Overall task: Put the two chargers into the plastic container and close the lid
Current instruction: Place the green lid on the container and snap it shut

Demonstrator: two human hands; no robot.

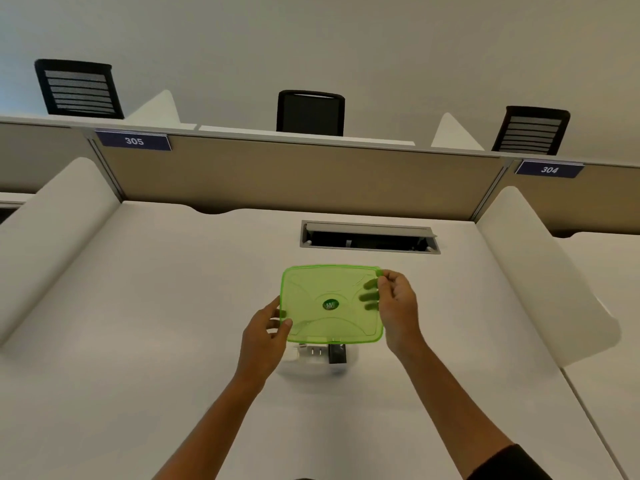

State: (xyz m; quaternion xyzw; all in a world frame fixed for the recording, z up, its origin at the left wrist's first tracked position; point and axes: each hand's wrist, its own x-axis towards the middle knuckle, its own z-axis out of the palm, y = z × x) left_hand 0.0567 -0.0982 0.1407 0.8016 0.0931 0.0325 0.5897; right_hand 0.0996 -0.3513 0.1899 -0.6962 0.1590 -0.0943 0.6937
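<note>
A translucent green lid (330,303) with a round logo at its middle hangs above the white desk, held by both hands. My left hand (265,336) pinches its near left corner. My right hand (396,303) grips its right edge, fingers showing through the plastic from below. Under the lid's near edge stands a clear plastic container (313,367), mostly hidden and hard to make out. Inside it lie a white charger (311,353) with its metal prongs up and a black charger (337,354) beside it on the right.
The white desk (156,323) has white side dividers (52,230) left and right and a tan back partition (294,174). An open cable tray slot (369,238) lies in the desk beyond the lid. Three black chairs stand behind the partition.
</note>
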